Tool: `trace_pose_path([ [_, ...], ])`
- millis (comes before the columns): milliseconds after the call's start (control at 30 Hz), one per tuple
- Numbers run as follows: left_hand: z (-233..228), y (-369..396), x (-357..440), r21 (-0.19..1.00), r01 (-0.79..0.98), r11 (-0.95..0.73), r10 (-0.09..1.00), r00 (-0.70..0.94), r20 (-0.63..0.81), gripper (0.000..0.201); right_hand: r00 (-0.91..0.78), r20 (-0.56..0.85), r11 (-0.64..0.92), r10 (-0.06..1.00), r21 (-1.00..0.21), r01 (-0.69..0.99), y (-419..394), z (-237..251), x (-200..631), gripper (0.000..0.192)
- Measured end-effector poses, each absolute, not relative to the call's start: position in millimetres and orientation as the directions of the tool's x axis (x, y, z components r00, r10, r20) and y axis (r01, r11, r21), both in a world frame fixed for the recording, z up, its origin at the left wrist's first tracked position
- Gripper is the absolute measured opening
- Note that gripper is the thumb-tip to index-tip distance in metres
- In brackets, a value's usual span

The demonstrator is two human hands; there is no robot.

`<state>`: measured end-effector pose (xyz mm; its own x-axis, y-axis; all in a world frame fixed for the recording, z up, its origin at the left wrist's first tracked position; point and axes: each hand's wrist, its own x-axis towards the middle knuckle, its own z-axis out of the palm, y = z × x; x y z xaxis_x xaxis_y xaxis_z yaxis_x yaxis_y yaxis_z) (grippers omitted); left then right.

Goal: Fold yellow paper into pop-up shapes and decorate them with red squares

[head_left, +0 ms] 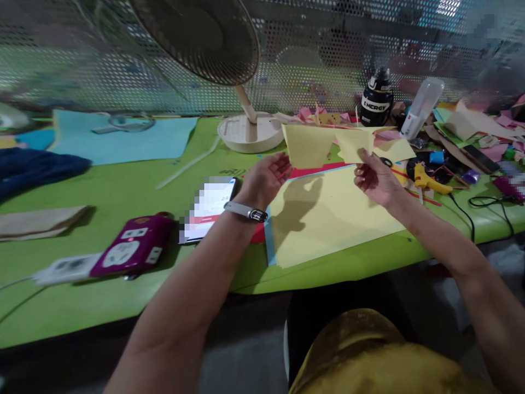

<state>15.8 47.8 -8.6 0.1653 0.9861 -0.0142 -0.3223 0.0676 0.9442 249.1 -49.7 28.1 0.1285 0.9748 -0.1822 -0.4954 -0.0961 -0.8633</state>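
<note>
My right hand is closed on a piece of yellow paper, with the thumb on its near face. More upright yellow paper extends left from it; whether it is one sheet I cannot tell. Beside that paper's left edge is my left hand, its fingers loosely curled and apart; firm contact does not show. A grey band with a dark display circles my left wrist. Under both hands lie large yellow sheets, with blue and red paper showing beneath their edges.
A fan stands behind. To the left are a phone, a purple power strip and blue paper. At right lie a yellow glue gun, a black bottle, a clear bottle and paper scraps.
</note>
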Motion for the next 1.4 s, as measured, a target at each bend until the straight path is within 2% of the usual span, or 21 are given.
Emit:
trace_pose_path([
  [33,-9,43,19,0.938,-0.324,0.126,0.977,0.202,-0.062,0.025,0.136,-0.178,-0.090,0.975,-0.869,-0.487,-50,27,250,0.025],
  [100,-6,25,29,0.878,-0.380,0.292,0.913,0.386,-0.137,0.060,0.135,-0.176,-0.093,0.975,-0.876,-0.473,-51,21,250,0.026],
  [133,-3,14,33,0.836,-0.431,0.339,0.872,0.478,-0.107,0.069,0.132,-0.179,-0.098,0.975,-0.878,-0.469,-52,17,250,0.027],
  [200,-1,-3,41,0.806,-0.495,0.324,0.857,0.514,-0.028,0.063,0.132,-0.193,-0.115,0.972,-0.886,-0.449,-54,9,251,0.032],
  [267,-4,-12,46,0.819,-0.513,0.257,0.884,0.468,0.016,0.037,0.120,-0.209,-0.143,0.970,-0.900,-0.412,-56,3,253,0.034],
  [300,-7,-12,48,0.822,-0.521,0.229,0.905,0.424,0.017,0.026,0.101,-0.217,-0.162,0.971,-0.907,-0.390,-58,1,256,0.034],
  [367,-15,-7,48,0.821,-0.528,0.218,0.938,0.347,-0.026,0.019,0.046,-0.221,-0.196,0.974,-0.929,-0.313,-62,0,264,0.032],
  [467,-25,3,47,0.818,-0.529,0.227,0.952,0.298,-0.072,0.017,0.027,-0.142,-0.141,0.989,-0.989,-0.051,-74,4,296,0.030],
  [533,-27,7,47,0.821,-0.518,0.241,0.947,0.311,-0.082,0.018,0.108,0.015,-0.015,0.994,-0.961,0.275,-85,11,329,0.030],
  [567,-28,7,47,0.822,-0.510,0.253,0.943,0.321,-0.091,0.018,0.162,0.128,0.036,0.978,-0.879,0.476,-91,15,347,0.030],
  [633,-27,7,48,0.822,-0.497,0.277,0.936,0.334,-0.114,0.017,0.222,0.294,-0.025,0.930,-0.552,0.833,-104,23,382,0.038],
  [700,-27,5,50,0.825,-0.486,0.287,0.936,0.327,-0.133,0.015,0.203,0.226,-0.167,0.953,-0.169,0.971,-114,28,407,0.053],
  [767,-26,4,51,0.840,-0.467,0.277,0.941,0.309,-0.139,0.015,0.223,0.084,-0.229,0.971,0.062,0.971,-119,29,420,0.058],
  [833,-26,4,51,0.863,-0.428,0.268,0.943,0.300,-0.144,0.018,0.250,-0.013,-0.245,0.968,0.151,0.958,-120,27,423,0.055],
  [900,-26,3,51,0.884,-0.381,0.271,0.939,0.308,-0.155,0.023,0.271,-0.024,-0.263,0.962,0.168,0.950,-118,23,422,0.051],
  [1067,-25,1,52,0.910,-0.326,0.257,0.930,0.341,-0.140,0.030,0.286,-0.003,-0.280,0.958,0.200,0.939,-112,16,428,0.064],
  [1200,-25,-3,53,0.922,-0.302,0.241,0.925,0.358,-0.125,0.031,0.356,-0.075,-0.324,0.932,0.270,0.907,-110,16,431,0.053],
  [1300,-27,-4,55,0.928,-0.291,0.233,0.925,0.361,-0.119,0.035,0.340,0.004,-0.326,0.940,0.295,0.898,-113,16,428,0.050],
  [1400,-30,-4,55,0.930,-0.298,0.216,0.930,0.353,-0.103,0.037,0.315,0.155,-0.345,0.936,0.238,0.908,-119,16,427,0.042],
])
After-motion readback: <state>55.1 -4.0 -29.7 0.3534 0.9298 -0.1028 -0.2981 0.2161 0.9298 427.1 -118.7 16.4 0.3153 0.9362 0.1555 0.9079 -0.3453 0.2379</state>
